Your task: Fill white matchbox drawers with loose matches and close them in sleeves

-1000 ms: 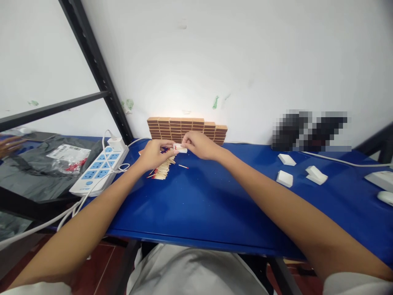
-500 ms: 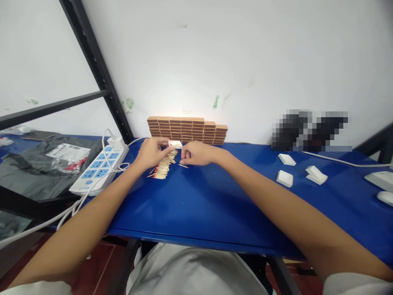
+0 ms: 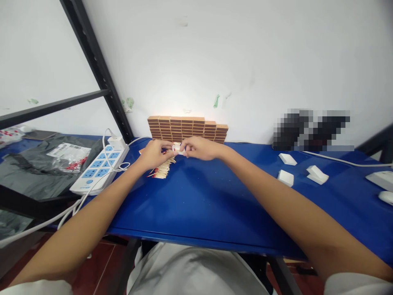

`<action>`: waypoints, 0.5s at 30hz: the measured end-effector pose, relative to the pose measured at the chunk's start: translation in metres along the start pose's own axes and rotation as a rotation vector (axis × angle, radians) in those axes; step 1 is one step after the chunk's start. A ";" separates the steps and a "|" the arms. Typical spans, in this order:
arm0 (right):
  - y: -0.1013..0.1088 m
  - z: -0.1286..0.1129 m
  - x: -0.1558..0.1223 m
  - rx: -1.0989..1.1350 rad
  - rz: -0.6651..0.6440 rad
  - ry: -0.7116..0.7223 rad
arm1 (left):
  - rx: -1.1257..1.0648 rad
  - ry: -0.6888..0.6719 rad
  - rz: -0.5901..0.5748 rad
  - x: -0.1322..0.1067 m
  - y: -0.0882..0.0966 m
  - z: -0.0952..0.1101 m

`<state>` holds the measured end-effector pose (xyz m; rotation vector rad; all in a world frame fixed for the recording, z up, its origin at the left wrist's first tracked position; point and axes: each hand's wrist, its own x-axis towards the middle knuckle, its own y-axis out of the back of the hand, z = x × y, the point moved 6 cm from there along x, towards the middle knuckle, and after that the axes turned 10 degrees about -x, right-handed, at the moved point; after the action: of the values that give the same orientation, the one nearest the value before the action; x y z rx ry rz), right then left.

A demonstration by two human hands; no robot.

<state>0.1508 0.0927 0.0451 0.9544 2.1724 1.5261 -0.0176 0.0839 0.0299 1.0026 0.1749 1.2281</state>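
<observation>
My left hand [image 3: 156,153] pinches a small white matchbox tray [image 3: 176,148] just above the blue table [image 3: 202,205]. My right hand [image 3: 200,148] meets it from the right, its fingertips pinched at the tray's edge, apparently on a match too small to see. A pile of red-tipped matches [image 3: 162,169] lies under and in front of my left hand. A wall of stacked brown matchboxes [image 3: 187,129] stands behind both hands against the white wall.
A white-and-blue power strip [image 3: 98,168] with cables lies to the left, beside a grey plastic bag [image 3: 33,168]. A black slanted frame post [image 3: 98,73] rises at the left. Three small white boxes [image 3: 286,178] sit at the right, and a white mouse [image 3: 386,197] at the far right edge.
My right hand dropped to the single loose match on the table, then came back up to the tray. That match no longer lies on the table.
</observation>
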 end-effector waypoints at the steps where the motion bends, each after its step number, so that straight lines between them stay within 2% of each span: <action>1: 0.005 0.001 0.000 0.021 0.057 0.009 | -0.009 0.003 -0.012 0.000 -0.001 0.000; 3: 0.014 0.003 0.000 0.087 0.172 0.002 | -0.038 0.015 -0.021 -0.001 -0.003 0.001; 5: 0.017 0.008 0.000 0.210 0.257 -0.064 | -0.079 0.031 -0.011 -0.002 -0.003 0.003; 9: 0.014 0.018 -0.001 0.408 0.365 -0.192 | -0.182 0.028 0.012 -0.002 0.000 0.011; 13: 0.012 0.019 0.001 0.369 0.437 -0.167 | -0.237 0.031 0.057 -0.001 0.005 0.016; 15: 0.009 0.018 0.002 0.319 0.433 -0.156 | -0.239 0.022 0.076 -0.001 0.007 0.015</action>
<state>0.1633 0.1087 0.0472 1.6785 2.2330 1.2270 -0.0136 0.0748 0.0432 0.7939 0.0067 1.2961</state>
